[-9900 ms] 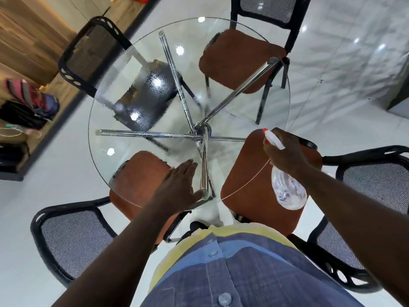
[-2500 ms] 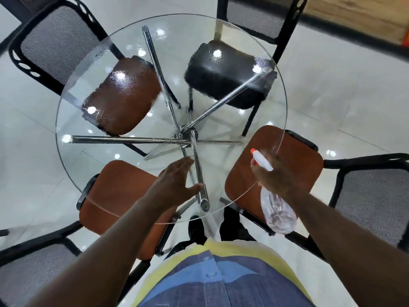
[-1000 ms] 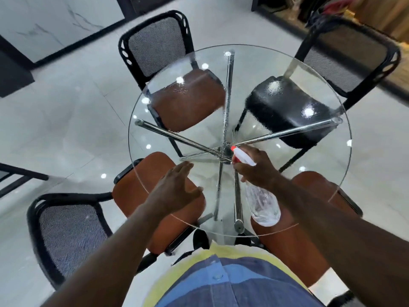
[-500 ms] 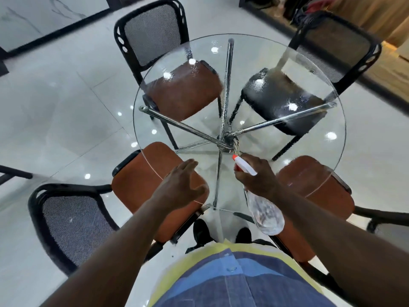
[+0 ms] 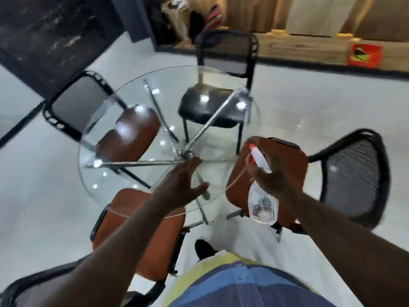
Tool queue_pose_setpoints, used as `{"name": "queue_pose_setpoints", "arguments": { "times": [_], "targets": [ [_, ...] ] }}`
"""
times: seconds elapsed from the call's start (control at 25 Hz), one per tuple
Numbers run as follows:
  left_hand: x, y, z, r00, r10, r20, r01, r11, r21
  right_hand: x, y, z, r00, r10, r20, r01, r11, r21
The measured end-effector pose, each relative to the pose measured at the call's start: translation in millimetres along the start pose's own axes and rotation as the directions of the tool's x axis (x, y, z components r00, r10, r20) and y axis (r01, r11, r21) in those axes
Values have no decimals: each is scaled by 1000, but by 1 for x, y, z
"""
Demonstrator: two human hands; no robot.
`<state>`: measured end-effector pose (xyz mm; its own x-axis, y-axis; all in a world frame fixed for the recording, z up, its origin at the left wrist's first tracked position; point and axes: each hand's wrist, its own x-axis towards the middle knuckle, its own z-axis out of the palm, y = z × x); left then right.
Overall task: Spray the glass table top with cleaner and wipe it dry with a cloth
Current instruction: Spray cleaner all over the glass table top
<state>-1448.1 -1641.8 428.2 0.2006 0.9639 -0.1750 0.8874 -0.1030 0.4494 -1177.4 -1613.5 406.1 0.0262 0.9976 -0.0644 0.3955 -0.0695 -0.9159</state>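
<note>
Left hand (image 5: 181,185): flat, fingers straight and spread, palm down over the near part of the glass table top (image 5: 124,185); holds nothing. I cannot tell whether the palm touches the glass or hovers just above it. Right hand (image 5: 273,177): wrapped round the neck of the clear spray bottle (image 5: 262,207). The red-tipped nozzle points far-left toward the table and the bottle body hangs below the fist. The bottle sits just outside the right near rim, above the brown seat (image 5: 285,156) of the right-hand chair. Whether a finger is on the trigger is not resolvable. Frame is motion-blurred, so I cannot confirm droplets on the glass. Judgement: spraying step in hand, wiping not begun, and no cloth is in view. Next move, as I read it: bring the nozzle in over the rim, aim across the pane and squeeze. After that a cloth must be found, and the free left hand is the one to take it. Edges: the round rim has no corners. The chrome legs meet at a hub (image 5: 186,155) under the centre, just beyond the left fingertips. Chairs ring the table with their seats tucked under the pane: a brown one at far left (image 5: 130,131), a black one at far centre (image 5: 210,107) and a brown one at near left (image 5: 137,218). A mesh backrest (image 5: 352,178) stands to the right, near the right forearm. Open white floor lies to the left and far right, giving room to step round.
</note>
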Motion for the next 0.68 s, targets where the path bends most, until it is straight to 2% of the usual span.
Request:
{"name": "queue_pose_setpoints", "arguments": {
  "times": [0.12, 0.24, 0.32, 0.48, 0.68],
  "targets": [
    [37, 110, 17, 978, 202, 43, -205, 977, 66, -33, 33, -112, 981, -116, -154, 106, 992, -72],
    [59, 216, 46, 931, 356, 83, -360, 932, 41, -87, 45, -219, 971, -36, -237, 30, 999, -30],
    [74, 296, 76, 878, 463, 118, -468, 884, 16, -133, 60, -295, 946, -44, -320, 18, 996, -83],
    [88, 438, 127, 782, 607, 139, -610, 792, -24, -193, 109, -424, 852, 8, -524, -74, 992, -105],
    [122, 562, 175, 638, 751, 171, -759, 650, -22, -216, 152, -534, 725, -13, -689, -37, 998, -58]
  ]
}}
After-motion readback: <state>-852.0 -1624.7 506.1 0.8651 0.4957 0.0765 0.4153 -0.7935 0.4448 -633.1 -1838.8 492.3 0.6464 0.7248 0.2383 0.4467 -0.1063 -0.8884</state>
